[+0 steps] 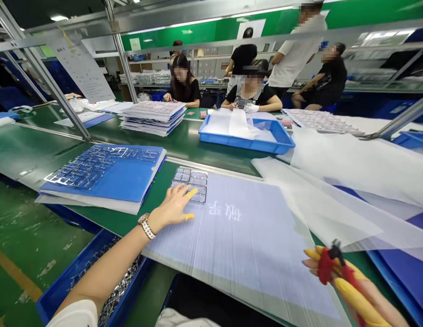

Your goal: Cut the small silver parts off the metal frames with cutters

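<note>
A short white sleeve point(73, 314), a gold-and-white wristwatch point(147, 226) — and yellow cots on the fingertips point(189, 217).

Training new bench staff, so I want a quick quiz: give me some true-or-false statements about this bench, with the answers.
1. The left hand wears a wristwatch. True.
2. The right hand holds red-handled pliers. True.
3. The left hand's fingers rest on the blue folder. False: they lie on a white corrugated sheet, at the edge of a metal fret.
4. The blue tray beyond the hands holds metal pieces. False: it holds white sheets; metal pieces lie in the lower-left blue tray.
5. Yellow finger cots cover the left fingertips. True.
</note>
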`<state>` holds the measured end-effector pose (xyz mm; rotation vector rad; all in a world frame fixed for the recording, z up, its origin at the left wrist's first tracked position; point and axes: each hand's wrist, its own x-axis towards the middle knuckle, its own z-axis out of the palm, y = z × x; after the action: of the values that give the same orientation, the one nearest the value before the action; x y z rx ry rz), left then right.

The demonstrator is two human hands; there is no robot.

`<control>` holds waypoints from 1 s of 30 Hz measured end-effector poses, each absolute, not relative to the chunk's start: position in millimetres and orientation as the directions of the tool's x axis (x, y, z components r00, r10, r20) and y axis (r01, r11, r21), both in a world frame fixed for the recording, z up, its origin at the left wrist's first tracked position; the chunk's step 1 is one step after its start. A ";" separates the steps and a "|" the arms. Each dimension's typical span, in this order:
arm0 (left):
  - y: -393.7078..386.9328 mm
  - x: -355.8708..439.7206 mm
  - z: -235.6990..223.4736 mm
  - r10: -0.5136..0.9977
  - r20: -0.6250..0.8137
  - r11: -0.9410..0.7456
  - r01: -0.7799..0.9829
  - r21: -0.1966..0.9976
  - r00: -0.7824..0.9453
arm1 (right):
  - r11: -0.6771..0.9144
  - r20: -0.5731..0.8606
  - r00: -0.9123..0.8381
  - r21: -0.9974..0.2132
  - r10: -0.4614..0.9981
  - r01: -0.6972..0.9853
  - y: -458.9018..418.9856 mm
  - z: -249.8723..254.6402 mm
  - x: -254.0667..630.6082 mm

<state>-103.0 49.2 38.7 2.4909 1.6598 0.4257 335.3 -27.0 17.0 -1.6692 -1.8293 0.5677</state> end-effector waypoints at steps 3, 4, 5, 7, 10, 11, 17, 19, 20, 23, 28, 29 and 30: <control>81.0 -90.6 33.2 0.935 0.123 -0.354 0.907 0.228 0.334 | 0.073 0.036 -0.087 -0.883 0.996 0.465 -2.0 29.4 317.7; 90.4 -87.8 31.5 0.939 0.108 -0.344 0.912 0.223 0.327 | 0.049 0.008 -0.104 -0.917 0.994 0.396 7.9 30.5 312.5; 98.4 -85.6 30.0 0.939 0.096 -0.343 0.914 0.219 0.329 | 0.035 -0.010 -0.122 -0.933 0.992 0.359 18.0 30.2 308.0; 109.3 -82.9 28.1 0.932 0.079 -0.363 0.908 0.210 0.354 | 0.015 -0.033 -0.146 -0.948 0.989 0.317 37.0 26.1 302.2; 115.9 -81.8 27.7 0.919 0.056 -0.393 0.899 0.191 0.390 | -0.011 -0.062 -0.162 -0.955 0.985 0.298 58.9 15.5 301.6; 116.9 -81.8 28.1 0.917 0.047 -0.397 0.898 0.188 0.396 | -0.016 -0.069 -0.169 -0.954 0.983 0.298 63.9 11.7 303.1; 122.9 -82.0 32.4 0.905 -0.038 -0.410 0.894 0.179 0.423 | -0.025 -0.101 -0.204 -0.937 0.974 0.347 78.9 -1.3 311.0; 123.8 -81.6 35.6 0.899 -0.059 -0.416 0.889 0.191 0.433 | -0.024 -0.096 -0.194 -0.938 0.976 0.345 81.6 0.0 311.2; 123.8 -81.4 37.7 0.898 -0.065 -0.415 0.887 0.202 0.435 | -0.017 -0.086 -0.187 -0.940 0.979 0.342 82.7 1.6 311.1; 122.6 -80.2 45.0 0.897 -0.062 -0.413 0.879 0.238 0.439 | -0.001 -0.064 -0.171 -0.939 0.983 0.343 84.0 9.3 311.6; 119.7 -75.0 50.1 0.884 -0.048 -0.440 0.862 0.250 0.465 | -0.025 -0.109 -0.212 -0.931 0.971 0.365 82.7 24.8 309.5; 119.3 -73.9 48.9 0.883 -0.052 -0.442 0.862 0.247 0.467 | -0.022 -0.115 -0.231 -0.928 0.966 0.371 82.6 26.7 308.0; 119.0 -72.9 47.1 0.882 -0.058 -0.443 0.864 0.241 0.468 | -0.018 -0.121 -0.249 -0.926 0.961 0.378 82.8 27.9 306.3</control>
<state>-72.9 119.0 47.1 2.4814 1.5035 0.1112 306.3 82.8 27.9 -1.4058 -1.6680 1.2612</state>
